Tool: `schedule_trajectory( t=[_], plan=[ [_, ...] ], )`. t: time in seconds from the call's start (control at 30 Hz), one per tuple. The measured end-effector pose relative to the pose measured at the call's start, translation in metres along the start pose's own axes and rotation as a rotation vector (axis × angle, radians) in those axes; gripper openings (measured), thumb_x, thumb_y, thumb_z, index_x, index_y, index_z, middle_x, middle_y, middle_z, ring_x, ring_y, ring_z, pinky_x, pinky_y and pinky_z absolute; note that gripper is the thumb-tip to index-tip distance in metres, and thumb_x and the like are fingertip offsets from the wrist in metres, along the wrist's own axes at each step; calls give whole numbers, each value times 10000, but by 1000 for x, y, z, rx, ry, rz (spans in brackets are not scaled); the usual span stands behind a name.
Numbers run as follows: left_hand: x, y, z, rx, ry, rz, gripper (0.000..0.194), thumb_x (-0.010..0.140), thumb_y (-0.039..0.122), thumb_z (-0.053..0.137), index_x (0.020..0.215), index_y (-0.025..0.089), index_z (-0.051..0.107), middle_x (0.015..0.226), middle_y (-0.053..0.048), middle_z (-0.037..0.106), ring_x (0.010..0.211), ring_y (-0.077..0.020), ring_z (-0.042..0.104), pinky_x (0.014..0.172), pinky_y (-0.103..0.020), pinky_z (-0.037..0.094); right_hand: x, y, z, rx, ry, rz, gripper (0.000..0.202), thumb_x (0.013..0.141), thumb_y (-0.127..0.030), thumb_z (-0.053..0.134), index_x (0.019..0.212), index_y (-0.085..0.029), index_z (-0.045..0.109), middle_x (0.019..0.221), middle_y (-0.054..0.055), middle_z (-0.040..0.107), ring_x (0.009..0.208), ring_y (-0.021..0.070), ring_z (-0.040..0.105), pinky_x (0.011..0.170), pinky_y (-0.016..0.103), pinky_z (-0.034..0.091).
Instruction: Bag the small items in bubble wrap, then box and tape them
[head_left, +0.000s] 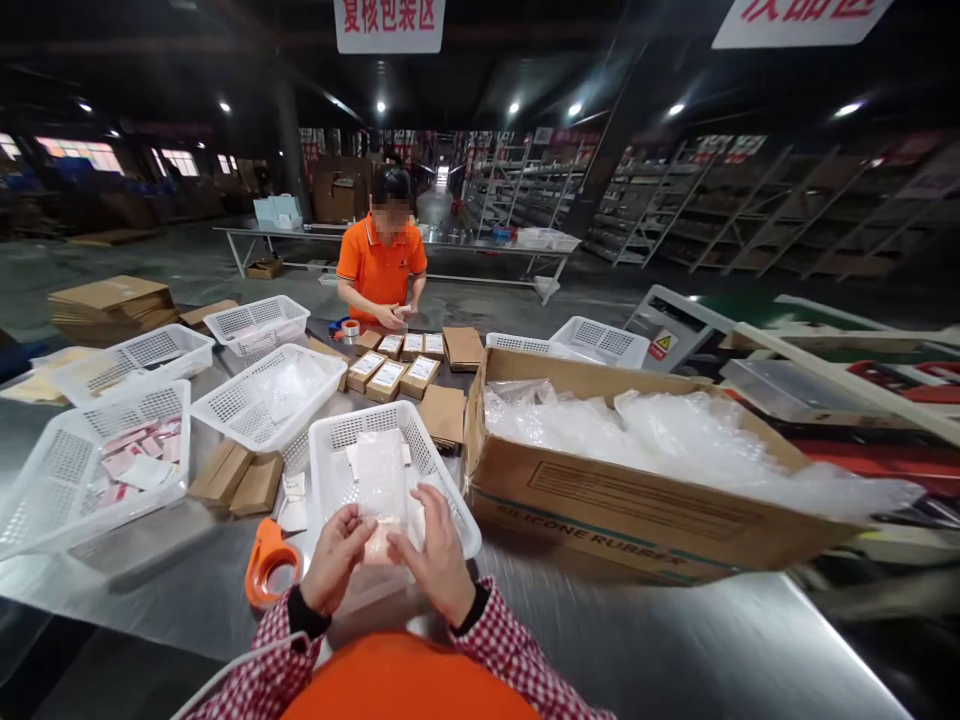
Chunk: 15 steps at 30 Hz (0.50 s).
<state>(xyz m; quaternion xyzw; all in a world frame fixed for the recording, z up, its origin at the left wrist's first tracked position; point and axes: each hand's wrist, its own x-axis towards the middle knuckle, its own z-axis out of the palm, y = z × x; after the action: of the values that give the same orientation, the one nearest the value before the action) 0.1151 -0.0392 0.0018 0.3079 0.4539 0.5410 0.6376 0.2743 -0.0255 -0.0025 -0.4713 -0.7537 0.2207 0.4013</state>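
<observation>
A clear bubble-wrap bag [381, 470] is held up over a white plastic basket [330, 450], a pale pink flat packet [381, 545] showing at its near end. My left hand [336, 560] pinches the left side of this near end between thumb and fingers. On the right side, my right hand [439, 560] has its thumb against the packet, its fingers raised and curved beside the bag. Whether the packet lies wholly inside the bag I cannot tell. Some pale cards are partly hidden behind the bag in the basket.
An orange tape dispenser [271, 565] lies left of my hands. To the right stands a cardboard box [600, 490] heaped with clear bubble bags [675, 430]. Labelled small boxes [388, 378] and more white baskets [127, 440] cover the table. Opposite, a person in orange [382, 265] handles something small.
</observation>
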Motion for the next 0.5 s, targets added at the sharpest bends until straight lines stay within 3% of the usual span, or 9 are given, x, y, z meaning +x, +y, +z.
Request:
schedule_trajectory(
  t=[0.03,0.1,0.17,0.27,0.37,0.5],
  plan=[
    [0,-2,-1,46,-49,9,306,681,370,735,836,186,548,664,66,533,540,-68,478,496,-178,356,3,-4,-7,-77,-11,-135,484,848,-357,548,1265,-149,421,1313,178,478,1274,295,393,1038,522,342],
    [-1,-4,-2,118,-171,44,272,710,376,707,823,173,565,717,35,563,630,-99,522,584,-209,409,9,-11,-19,-163,-170,-364,496,856,-339,545,1303,-170,412,1326,142,496,1319,277,344,1093,510,270],
    [-3,-3,0,186,-232,88,246,726,362,693,834,169,585,772,11,590,731,-132,551,686,-243,436,14,-17,-27,-206,-307,-421,488,840,-362,573,1270,-165,452,1255,126,565,1265,273,417,1100,502,255],
    [-8,1,2,303,-229,106,223,756,367,658,863,177,607,748,10,594,723,-147,553,684,-256,442,15,-21,-32,-214,-366,-283,525,790,-411,628,1222,-147,487,1170,132,612,1112,274,540,1067,501,289],
    [-11,2,-1,407,-221,169,223,783,381,617,897,189,627,807,-15,607,791,-177,573,731,-282,463,11,-22,-31,-128,-401,-111,547,763,-431,644,1207,-148,494,1092,117,640,1000,257,596,933,428,429],
    [-9,-4,-7,552,-48,291,265,746,452,631,823,199,642,1026,-66,572,989,-243,563,870,-345,461,8,-12,-26,97,-415,128,555,644,-372,745,1127,-171,560,949,44,664,826,196,619,727,297,489]
  ],
)
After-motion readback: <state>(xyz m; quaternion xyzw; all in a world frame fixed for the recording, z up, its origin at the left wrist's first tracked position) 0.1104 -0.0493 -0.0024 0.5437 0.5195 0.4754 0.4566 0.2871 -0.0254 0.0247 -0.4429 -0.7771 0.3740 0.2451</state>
